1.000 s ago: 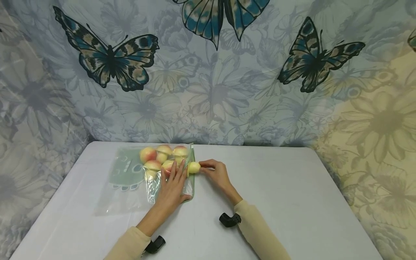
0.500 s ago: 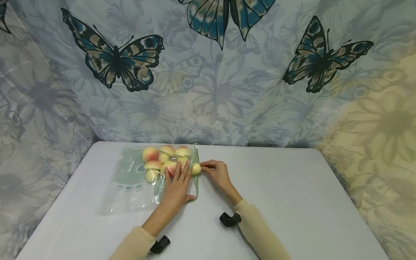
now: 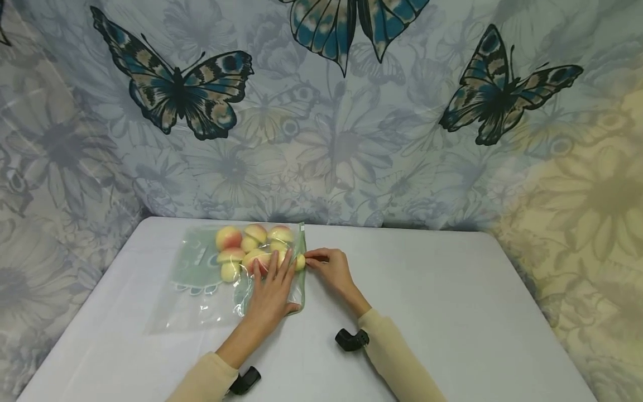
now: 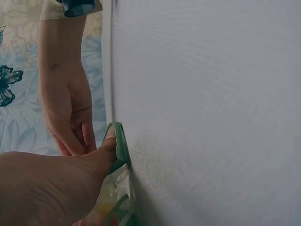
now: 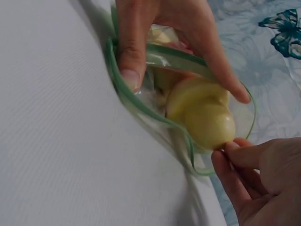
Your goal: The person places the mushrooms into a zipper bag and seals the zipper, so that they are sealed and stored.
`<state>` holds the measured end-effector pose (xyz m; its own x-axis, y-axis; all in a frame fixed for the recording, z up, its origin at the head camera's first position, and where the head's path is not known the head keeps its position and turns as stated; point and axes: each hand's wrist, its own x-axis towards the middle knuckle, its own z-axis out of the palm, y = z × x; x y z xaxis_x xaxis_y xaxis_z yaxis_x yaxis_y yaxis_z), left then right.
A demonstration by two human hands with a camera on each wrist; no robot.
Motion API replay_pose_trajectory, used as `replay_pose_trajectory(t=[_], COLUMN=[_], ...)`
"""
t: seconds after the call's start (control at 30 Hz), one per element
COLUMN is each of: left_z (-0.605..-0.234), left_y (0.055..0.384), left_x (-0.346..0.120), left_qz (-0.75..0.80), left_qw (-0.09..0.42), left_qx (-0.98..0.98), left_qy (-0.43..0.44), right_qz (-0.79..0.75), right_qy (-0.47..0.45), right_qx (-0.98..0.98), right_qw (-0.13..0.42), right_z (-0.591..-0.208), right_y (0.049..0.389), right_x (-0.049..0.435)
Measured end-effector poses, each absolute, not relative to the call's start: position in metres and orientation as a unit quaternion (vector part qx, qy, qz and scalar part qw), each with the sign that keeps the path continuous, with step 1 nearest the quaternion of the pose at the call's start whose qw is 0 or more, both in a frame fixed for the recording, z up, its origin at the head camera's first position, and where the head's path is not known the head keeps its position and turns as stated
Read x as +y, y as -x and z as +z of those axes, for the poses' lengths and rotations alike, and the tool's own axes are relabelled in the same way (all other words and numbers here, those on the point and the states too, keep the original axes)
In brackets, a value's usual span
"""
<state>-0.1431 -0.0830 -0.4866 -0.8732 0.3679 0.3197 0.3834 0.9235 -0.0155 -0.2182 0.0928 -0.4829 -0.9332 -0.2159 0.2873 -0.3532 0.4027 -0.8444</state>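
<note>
A clear zip bag (image 3: 198, 273) with a green panel and green-edged mouth lies on the table, its mouth facing right. Several yellow-and-red mushrooms (image 3: 230, 239) are inside it. My left hand (image 3: 269, 293) rests on the bag with fingers extended; in the right wrist view its thumb (image 5: 131, 77) lies inside the parted green rim (image 5: 141, 106). At the mouth, my right hand (image 3: 332, 271) pinches the stem end of a yellow mushroom (image 5: 209, 125) between thumb and fingertips. The cap of that mushroom is inside the bag, its stem pointing out towards my right hand.
The white table (image 3: 427, 312) extends right and in front of the bag. Behind it hangs a cloth (image 3: 341, 139) printed with butterflies and flowers. A black wrist camera (image 3: 351, 339) is on the right sleeve, another camera (image 3: 246, 381) on the left.
My right hand has pushed the pinched mushroom leftwards, deeper into the bag's mouth, so less of its stem shows outside. My left hand keeps its place on the bag.
</note>
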Motion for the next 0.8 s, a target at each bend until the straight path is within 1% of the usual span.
replay_pose_trajectory(t=[0.23, 0.4, 0.6, 0.8], left_z=[-0.4852, -0.4855, -0.4828, -0.4801], left_y=[0.1419, 0.1401, 0.1387, 0.1364], left_x=[-0.0832, -0.0836, -0.0813, -0.0756], left_qz=[-0.023, -0.03, -0.028, -0.051], left_qw=[0.164, 0.16, 0.145, 0.153], left_qx=[-0.967, -0.967, -0.97, -0.966], left_qy=[0.193, 0.197, 0.193, 0.202], right_qz=[0.516, 0.528, 0.531, 0.527], right_qy=[-0.173, -0.162, -0.169, -0.163], right_qx=[-0.836, -0.832, -0.829, -0.833], right_qw=[0.07, 0.057, 0.049, 0.039], right_z=[-0.4806, -0.48, -0.4788, -0.4793], right_y=[0.2203, 0.2166, 0.2158, 0.2166], right_x=[0.0856, 0.084, 0.085, 0.0883])
